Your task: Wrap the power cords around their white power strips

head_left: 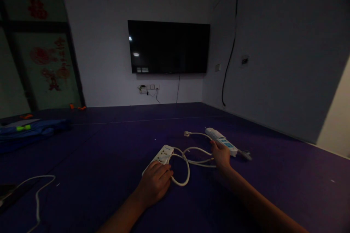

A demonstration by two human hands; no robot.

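Note:
My left hand (156,182) is closed over the near end of a white power strip (164,153) lying on the purple surface. Its fingertips also lie against a loop of white cable (188,174). To the right, my right hand (221,153) has its fingers closed on the white cord. The cord's free end carries a plug (187,134), just left of that hand. Beyond the right hand lies a second power strip (229,146), with blue sockets and cord wound around its far part. Part of the first strip is hidden beneath my left hand.
Blue cloth (41,131) with a bright green item is at the left. Another white cable (37,196) curls at the lower left. A television (169,47) hangs on the back wall, and a black cable (230,58) runs down the right wall.

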